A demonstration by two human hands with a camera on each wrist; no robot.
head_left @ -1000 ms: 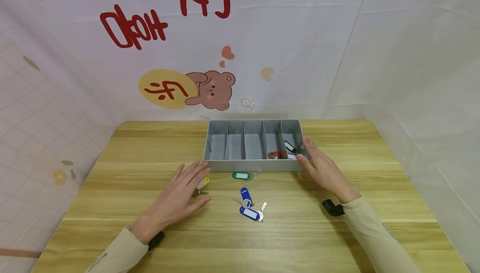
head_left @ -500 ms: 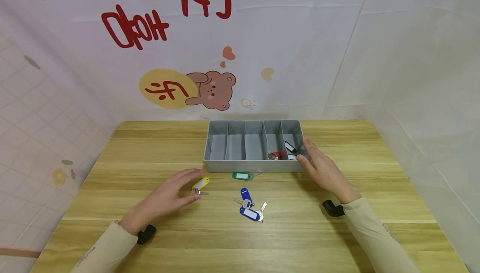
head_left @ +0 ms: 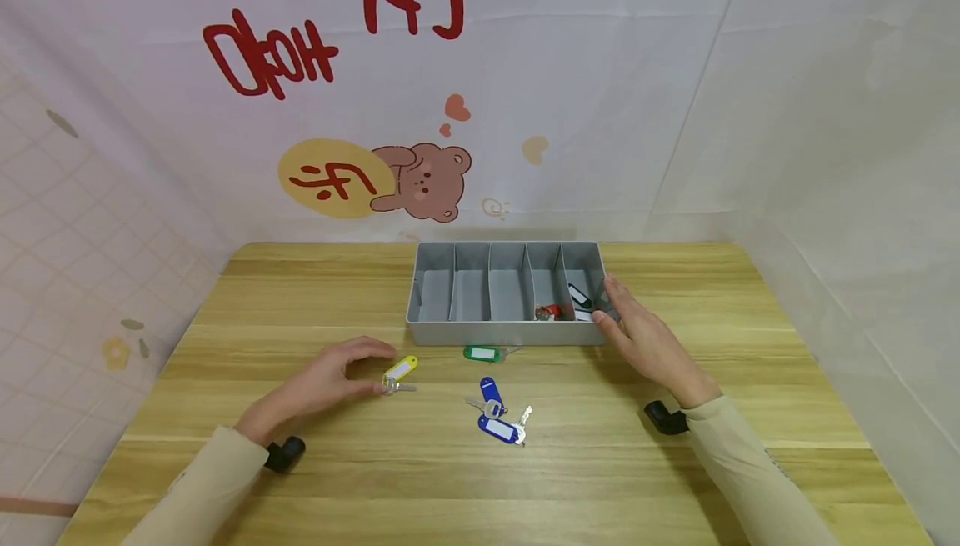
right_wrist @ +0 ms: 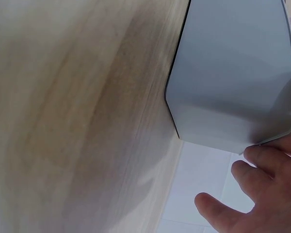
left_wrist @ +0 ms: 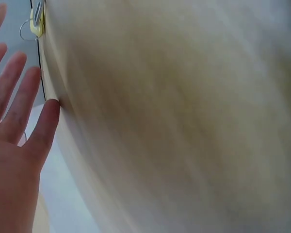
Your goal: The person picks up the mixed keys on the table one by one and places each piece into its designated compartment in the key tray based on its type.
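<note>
A grey divided tray [head_left: 495, 333] stands at the back of the table. At its front right corner my right hand [head_left: 654, 346] holds it, thumb at the front rim and fingers along the side wall [right_wrist: 208, 119]. My left hand [head_left: 322, 379] is beside a yellow key tag [head_left: 401, 368] with a key, its thumb tip close to the key. Whether it touches is unclear. In the left wrist view the fingers [left_wrist: 26, 97] look extended. A green key tag [head_left: 481, 353] lies before the tray; two blue key tags [head_left: 498, 428] with keys lie nearer.
The right-hand compartments contain a red key tag [head_left: 553, 311] and a black key tag [head_left: 579, 296], plus a whitish piece [head_left: 583, 315]. A printed white cloth [head_left: 600, 112] hangs behind and beside the wooden table [head_left: 525, 496].
My left hand has drawn back to the left from the tray's front corner, uncovering the yellow key tag, and its thumb has come level with the key. My right hand has stayed at the tray.
</note>
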